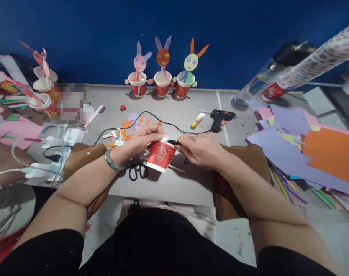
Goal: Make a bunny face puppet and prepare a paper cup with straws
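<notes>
A red-and-white paper cup (pixel 161 156) with a printed pattern is tilted just above the table. My left hand (pixel 144 141) is closed on its rim, thumb across the edge. My right hand (pixel 202 150) pinches a slim black tool (pixel 172 142), whose tip meets the rim on the right. Whether this is a pen or a blade, I cannot tell. Black-handled scissors (pixel 138 171) lie left of the cup. Thin white sticks (pixel 177 168) lie partly hidden behind it. Orange paper cut-outs (pixel 121 137) and white markers (pixel 117 138) are beyond my left wrist.
Three cups with paper rabbit heads (pixel 163 89) stand by the blue wall. A black glue gun (pixel 220 119) trails its cord across the table beside a glue stick (pixel 197 120). Coloured paper (pixel 295 142) is piled right; a power strip (pixel 63 153) and a co-worker's arm (pixel 7 153) are left.
</notes>
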